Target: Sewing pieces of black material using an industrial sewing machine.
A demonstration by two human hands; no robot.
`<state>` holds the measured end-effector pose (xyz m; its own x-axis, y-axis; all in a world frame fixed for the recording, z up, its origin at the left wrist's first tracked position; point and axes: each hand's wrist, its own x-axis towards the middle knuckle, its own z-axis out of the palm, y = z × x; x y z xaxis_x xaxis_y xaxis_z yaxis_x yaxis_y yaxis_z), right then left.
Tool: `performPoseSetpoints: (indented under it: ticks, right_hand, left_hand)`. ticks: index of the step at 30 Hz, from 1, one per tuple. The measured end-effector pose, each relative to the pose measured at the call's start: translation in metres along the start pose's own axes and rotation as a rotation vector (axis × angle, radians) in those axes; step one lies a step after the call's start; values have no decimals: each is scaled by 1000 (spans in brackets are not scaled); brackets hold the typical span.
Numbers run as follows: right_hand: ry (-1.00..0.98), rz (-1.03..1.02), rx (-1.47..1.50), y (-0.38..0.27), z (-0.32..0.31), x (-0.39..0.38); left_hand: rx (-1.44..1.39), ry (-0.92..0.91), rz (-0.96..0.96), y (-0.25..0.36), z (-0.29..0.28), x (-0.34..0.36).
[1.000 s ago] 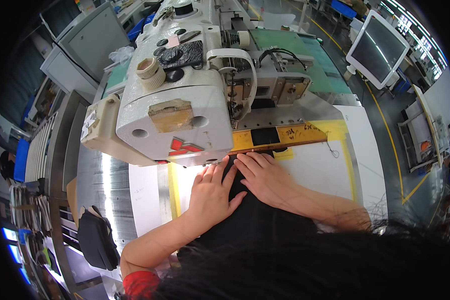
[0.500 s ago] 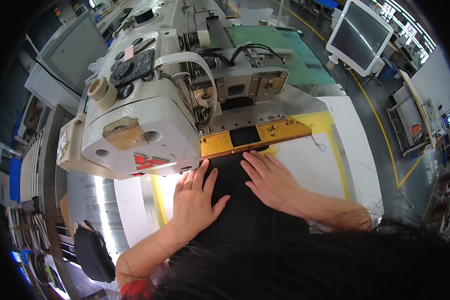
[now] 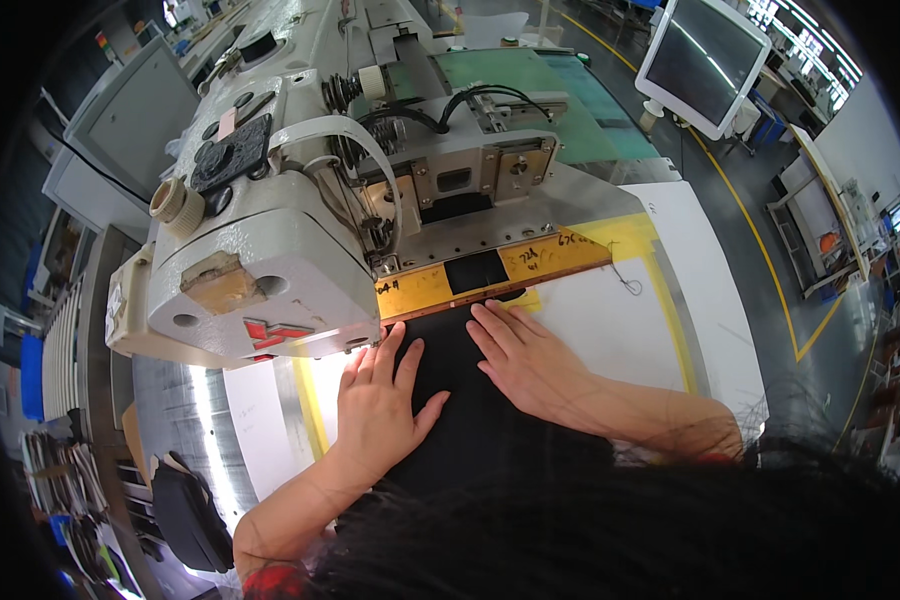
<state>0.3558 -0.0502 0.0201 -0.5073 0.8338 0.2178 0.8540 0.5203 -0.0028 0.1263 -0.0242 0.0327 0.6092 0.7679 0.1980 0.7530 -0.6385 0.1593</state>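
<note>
Black fabric [image 3: 465,400] under both flat hands

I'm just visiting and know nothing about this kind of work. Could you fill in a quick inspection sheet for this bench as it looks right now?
Surface: white table with yellow tape edging.
Job's things: black fabric lies flat, its far edge under a yellow clamp bar of the cream sewing machine.
Clutter: black bag beside the table, lower left.
Hands: left hand and right hand pressed flat on the fabric, fingers spread.
Cables: black cable looped over the machine.
Surroundings: monitor, grey floor with yellow lines.
</note>
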Motion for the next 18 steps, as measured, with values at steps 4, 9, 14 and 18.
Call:
performPoseSetpoints:
  ticks: [4,9,14,18]
  right_hand:
    - [18,-29,-17,0,-1,1]
    - [4,5,-11,0,-2,2]
    - [3,3,24,0,-5,2]
    - [-10,36,44,-1,-6,3]
  left_hand:
    - [-25,-4,-2,-1,1,0]
    - [-32,59,56,-3,-1,-1]
    - [-15,93,88,-2,-3,-2]
    - [-14,58,67,-1,-3,-4]
